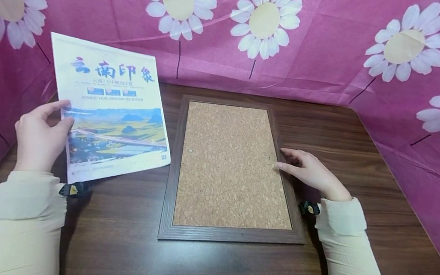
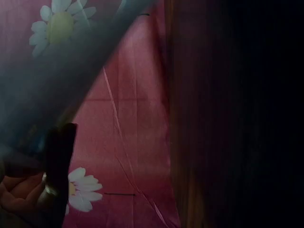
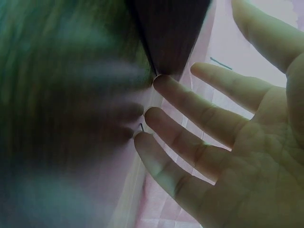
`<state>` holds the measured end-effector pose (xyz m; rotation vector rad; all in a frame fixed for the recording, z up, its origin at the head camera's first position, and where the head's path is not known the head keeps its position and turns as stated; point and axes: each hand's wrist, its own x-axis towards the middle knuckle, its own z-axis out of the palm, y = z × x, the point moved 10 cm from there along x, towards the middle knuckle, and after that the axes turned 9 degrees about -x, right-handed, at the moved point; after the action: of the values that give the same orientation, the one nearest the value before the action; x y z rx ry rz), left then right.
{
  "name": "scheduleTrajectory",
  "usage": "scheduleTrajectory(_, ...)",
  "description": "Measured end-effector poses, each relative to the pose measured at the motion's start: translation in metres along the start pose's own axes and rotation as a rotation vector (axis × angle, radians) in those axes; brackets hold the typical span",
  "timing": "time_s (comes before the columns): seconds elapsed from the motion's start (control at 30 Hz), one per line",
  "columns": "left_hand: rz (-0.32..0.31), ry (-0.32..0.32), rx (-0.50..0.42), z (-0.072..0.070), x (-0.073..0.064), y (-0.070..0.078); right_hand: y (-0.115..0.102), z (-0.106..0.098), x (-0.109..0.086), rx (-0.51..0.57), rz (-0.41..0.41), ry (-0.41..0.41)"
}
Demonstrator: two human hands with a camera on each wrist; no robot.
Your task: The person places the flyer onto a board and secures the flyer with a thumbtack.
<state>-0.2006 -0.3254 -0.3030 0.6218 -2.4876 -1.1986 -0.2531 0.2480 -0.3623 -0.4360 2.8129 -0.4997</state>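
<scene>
Left hand (image 1: pixel 43 133) pinches a poster (image 1: pixel 114 113) — "云南印象" — left of the board (image 1: pixel 237 167); right hand (image 1: pixel 309 169), fingers extended, is empty at the board's right edge.

Illegible tiny print (image 1: pixel 112 98) on the poster (image 1: pixel 117 120), left sleeve (image 1: pixel 25 225) partly out of view

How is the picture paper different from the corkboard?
The picture paper is white with writing and a colourful landscape; the corkboard is speckled tan.
The corkboard has a dark brown frame; the picture paper has none.
The picture paper is held up at a tilt, while the corkboard rests on the table.
Both have four corners and are taller than they are wide.
</scene>
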Motion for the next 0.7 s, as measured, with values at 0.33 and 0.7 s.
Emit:
scheduleTrajectory(0.33, -0.064, 0.09, -0.317, -0.005, -0.006, 0.011, 0.002, 0.0, 0.0, -0.015, 0.022, -0.001)
scheduleTrajectory(0.7, -0.056, -0.096, -0.802, 0.03, -0.025, 0.036, -0.001, 0.0, 0.0, -0.012, 0.011, 0.004)
